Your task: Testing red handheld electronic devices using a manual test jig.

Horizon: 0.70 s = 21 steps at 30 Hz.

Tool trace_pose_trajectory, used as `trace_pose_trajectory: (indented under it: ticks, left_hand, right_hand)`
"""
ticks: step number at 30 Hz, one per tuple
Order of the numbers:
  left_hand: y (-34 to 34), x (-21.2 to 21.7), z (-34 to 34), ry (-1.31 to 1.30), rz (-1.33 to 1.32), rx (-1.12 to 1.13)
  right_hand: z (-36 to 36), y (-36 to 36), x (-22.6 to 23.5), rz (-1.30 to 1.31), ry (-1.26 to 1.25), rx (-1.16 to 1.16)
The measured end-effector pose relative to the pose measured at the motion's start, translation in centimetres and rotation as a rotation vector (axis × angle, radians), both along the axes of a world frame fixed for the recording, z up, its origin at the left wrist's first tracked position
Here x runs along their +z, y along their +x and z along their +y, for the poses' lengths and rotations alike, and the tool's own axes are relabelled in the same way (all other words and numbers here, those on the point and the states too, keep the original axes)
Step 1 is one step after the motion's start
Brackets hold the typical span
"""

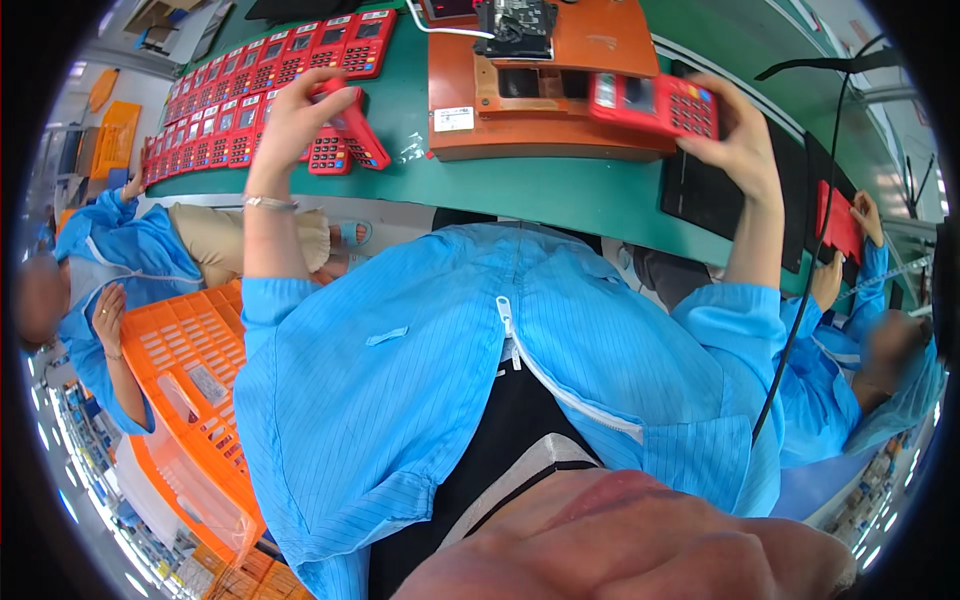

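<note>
My left hand (pixel 297 122) grips a red handheld keypad terminal (pixel 343 132) and holds it tilted just above the green bench (pixel 560 185), next to rows of the same red terminals (pixel 240 100). My right hand (pixel 738 135) holds another red terminal (pixel 655 102) by its keypad end, level with the front of an orange-brown test fixture (pixel 545 85). A black clamp unit (pixel 515 27) sits on top of that fixture. Both of my sleeves are light blue.
A black mat (pixel 710 190) lies right of the fixture. A co-worker in blue sits at my left beside an orange plastic crate (pixel 190 370). Another co-worker at my right handles a red terminal (pixel 838 222). A black cable (pixel 815 260) hangs down on the right.
</note>
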<state>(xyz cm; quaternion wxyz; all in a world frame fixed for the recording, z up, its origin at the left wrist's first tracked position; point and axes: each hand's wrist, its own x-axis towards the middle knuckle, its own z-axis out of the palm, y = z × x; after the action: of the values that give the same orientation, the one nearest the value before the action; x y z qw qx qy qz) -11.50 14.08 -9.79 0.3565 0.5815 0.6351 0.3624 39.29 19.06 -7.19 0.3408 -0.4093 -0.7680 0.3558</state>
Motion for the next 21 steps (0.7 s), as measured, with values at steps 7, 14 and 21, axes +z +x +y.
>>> trace_pose_trajectory:
  ticks: [7, 14, 21]
  left_hand:
    - [-0.8, 2.4, -3.7, 0.147, -0.606, 0.019]
    - [5.7, 0.6, -1.8, 0.131, -0.592, 0.054]
    - [11.2, 0.7, 0.5, 0.078, -0.515, 0.081]
  right_hand:
    - [-7.9, 7.7, -6.4, 0.586, -0.645, -0.6]
    - [-6.6, 10.8, -9.9, 1.011, -1.036, -0.501]
    - [-7.2, 7.8, -8.1, 1.117, -0.968, -0.719]
